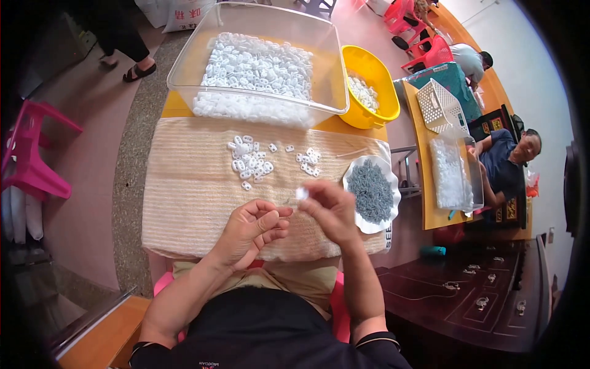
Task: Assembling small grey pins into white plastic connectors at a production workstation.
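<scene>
Your right hand (332, 212) covers most of the small white piece (301, 193) pinched at its fingertips, so you cannot tell its shape. Your left hand (252, 230) curls shut, hiding whatever lies inside. The grey bits in the white dish (388, 184) are too small to tell apart. The clear bin (255, 64) hides the bench's (175, 106) far part.

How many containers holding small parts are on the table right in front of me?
3: a clear plastic bin of white pieces at the far edge, a yellow round tub right of it, a white scalloped dish of grey parts beside the right hand.
</scene>
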Tool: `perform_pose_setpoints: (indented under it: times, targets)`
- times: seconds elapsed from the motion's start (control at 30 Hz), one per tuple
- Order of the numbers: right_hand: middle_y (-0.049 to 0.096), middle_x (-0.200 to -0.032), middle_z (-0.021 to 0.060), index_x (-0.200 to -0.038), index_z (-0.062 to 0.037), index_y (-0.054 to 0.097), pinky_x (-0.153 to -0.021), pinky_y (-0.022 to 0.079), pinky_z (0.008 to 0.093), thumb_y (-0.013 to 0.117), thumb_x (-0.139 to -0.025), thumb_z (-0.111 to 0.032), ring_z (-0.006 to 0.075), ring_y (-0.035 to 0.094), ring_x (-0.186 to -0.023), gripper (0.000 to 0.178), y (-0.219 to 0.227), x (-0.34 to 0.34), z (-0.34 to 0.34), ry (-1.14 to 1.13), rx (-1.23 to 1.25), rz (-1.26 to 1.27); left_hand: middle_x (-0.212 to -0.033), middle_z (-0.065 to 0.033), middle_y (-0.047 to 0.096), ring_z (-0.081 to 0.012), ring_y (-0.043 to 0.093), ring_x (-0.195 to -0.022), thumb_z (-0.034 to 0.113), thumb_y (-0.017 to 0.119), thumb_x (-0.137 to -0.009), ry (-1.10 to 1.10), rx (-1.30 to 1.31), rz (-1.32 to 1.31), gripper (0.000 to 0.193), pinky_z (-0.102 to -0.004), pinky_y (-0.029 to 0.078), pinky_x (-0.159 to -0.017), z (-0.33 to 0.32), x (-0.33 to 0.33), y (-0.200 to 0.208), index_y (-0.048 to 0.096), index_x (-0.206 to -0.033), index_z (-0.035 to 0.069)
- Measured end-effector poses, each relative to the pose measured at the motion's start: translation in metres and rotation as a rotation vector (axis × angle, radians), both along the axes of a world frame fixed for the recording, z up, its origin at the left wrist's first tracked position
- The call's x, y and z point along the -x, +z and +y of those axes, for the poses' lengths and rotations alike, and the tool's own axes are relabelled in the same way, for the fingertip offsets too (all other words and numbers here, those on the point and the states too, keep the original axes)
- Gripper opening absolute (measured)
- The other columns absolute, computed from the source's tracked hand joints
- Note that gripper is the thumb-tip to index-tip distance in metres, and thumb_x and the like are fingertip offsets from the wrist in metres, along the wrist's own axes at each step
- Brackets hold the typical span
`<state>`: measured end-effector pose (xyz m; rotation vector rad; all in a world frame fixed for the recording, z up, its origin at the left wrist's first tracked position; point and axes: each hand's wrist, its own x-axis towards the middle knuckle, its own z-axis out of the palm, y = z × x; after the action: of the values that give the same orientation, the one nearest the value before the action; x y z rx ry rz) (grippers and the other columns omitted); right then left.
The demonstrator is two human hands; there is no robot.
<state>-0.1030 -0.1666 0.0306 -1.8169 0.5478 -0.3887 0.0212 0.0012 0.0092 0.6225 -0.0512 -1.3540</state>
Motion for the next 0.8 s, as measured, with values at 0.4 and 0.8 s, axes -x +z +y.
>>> perform_pose_setpoints:
  times: [0.4,0.8]
  targets:
    - [0.067,-0.086,0.0092,-0.108,0.0072,0.064,-0.062,0.054,0.0232,0.066,-0.088,-0.011,0.0107,0.063,-0.070,0.027,0.075,-0.057,-0.178,-0.444,0.576,-0.105,-0.107,-0.0129,0.064,-0.0117,0.065,-0.081,0.008,0.066,-0.089,0.071,-0.099,-0.031,0.009,-0.0274,0.057,-0.077,-0.001,0.001,-0.002,0.061,-0.095,0.003]
    - [0.063,-0.081,0.0035,-0.095,-0.0004,0.068,-0.061,0.046,0.0218,0.070,-0.079,0.003,0.0070,0.057,-0.070,0.016,0.029,-0.017,-0.045,0.039,0.339,0.091,-0.100,-0.0105,0.065,-0.0105,0.062,-0.080,0.008,0.065,-0.089,0.210,-0.190,-0.085,0.008,-0.0261,0.055,-0.075,0.000,-0.008,-0.002,0.062,-0.094,0.003]
